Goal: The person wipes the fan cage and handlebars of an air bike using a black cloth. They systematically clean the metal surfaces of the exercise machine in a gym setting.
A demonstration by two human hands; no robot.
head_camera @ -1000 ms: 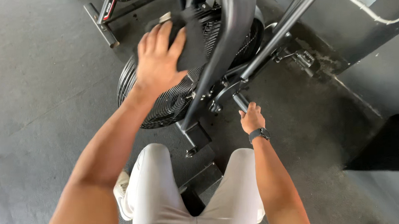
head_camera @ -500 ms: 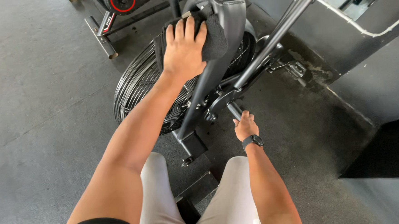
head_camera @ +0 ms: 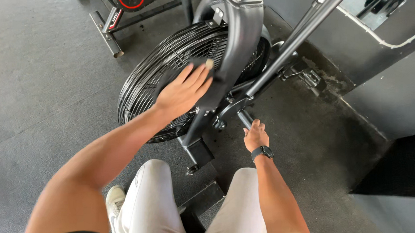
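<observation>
Head view looks down on a black fan bike point(head_camera: 233, 58) standing on a dark rubber floor point(head_camera: 40, 82). Left hand point(head_camera: 182, 92) lies flat with fingers spread, pressing a dark cloth point(head_camera: 193, 65) against the wire fan cage point(head_camera: 144, 91) just beside the bike's curved frame. Right hand point(head_camera: 256, 136), a dark watch point(head_camera: 262, 152) on its wrist, is closed around a short black peg point(head_camera: 245, 120) low on the frame. Light grey trousers point(head_camera: 150, 204) and a white shoe point(head_camera: 113, 202) show below. Another red-and-black machine point(head_camera: 126, 2) stands beyond, well apart.
</observation>
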